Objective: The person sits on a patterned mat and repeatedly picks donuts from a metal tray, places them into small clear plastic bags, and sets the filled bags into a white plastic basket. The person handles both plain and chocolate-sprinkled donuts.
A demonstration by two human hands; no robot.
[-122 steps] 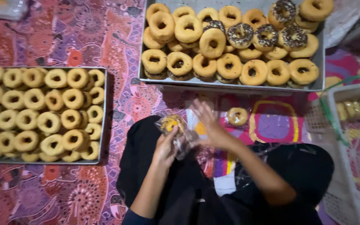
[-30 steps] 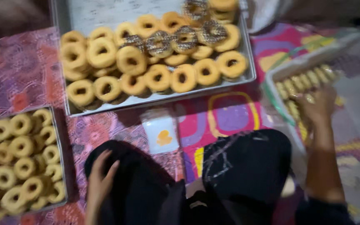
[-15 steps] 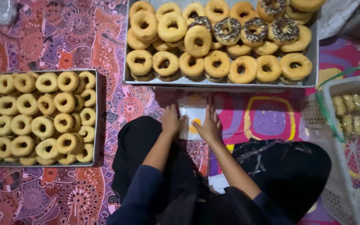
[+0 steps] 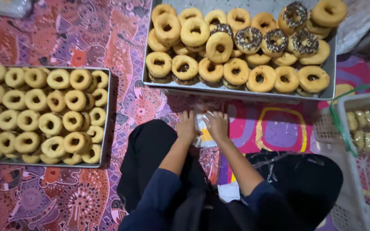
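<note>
1. The patterned mat [image 4: 65, 38] on the floor carried everything, and you sat at its near edge with your knees in dark trousers [image 4: 150, 154] drawn up under the camera.

2. The big metal tray [image 4: 333, 81] lay at the far edge, piled with ring doughnuts [image 4: 219, 47], a few chocolate-topped doughnuts [image 4: 275, 40] grouped toward its right end. Its near rim stood just beyond your fingers, so any lift needed to stay low and clear of it.

3. The second tray [image 4: 106, 115] lay toward the left edge, filled with plain doughnuts [image 4: 50, 124] in close rows, well apart from your hands.

4. A white plastic basket [image 4: 343, 141] stood at the right edge holding packed pieces, too blurred to describe further.

5. The small clear plastic packet [image 4: 202, 130] lay flat on the mat between the near rim of the big tray and your knees, something yellow showing through it.

6. Your left hand [image 4: 187, 126] rested on the packet's left side, fingers spread and pressing down rather than closed around it.

7. Your right hand [image 4: 217, 124] lay on its right side the same way, flat and open, touching the plastic. I judged that even pressure from both palms, with fingers kept off the seam, suited this step; whether the opening was already folded I could not tell.
</note>
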